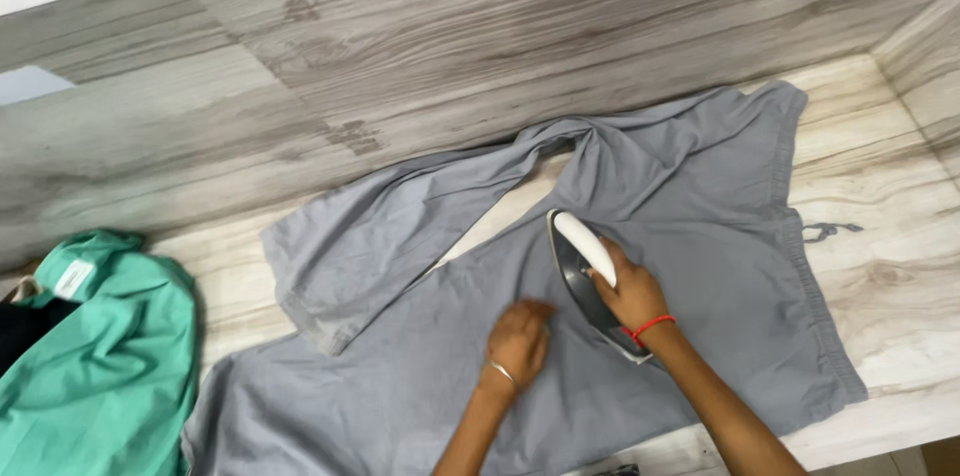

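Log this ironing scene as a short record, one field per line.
surface: pale wood-grain counter against a matching wall
garment: grey trousers spread flat, one leg angled away
right hand: grips the white handle of an iron resting on the trousers
left hand: pressed flat on the fabric beside the iron
aside: green garment bunched at the left edge

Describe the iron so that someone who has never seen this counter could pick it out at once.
On the pale wood-grain counter lies a pair of grey trousers, spread flat. Near their middle, just below where the legs fork, the right hand grips the iron, while the left hand presses the cloth beside it. It is the only hard, shiny thing there: dark metal body, white handle.
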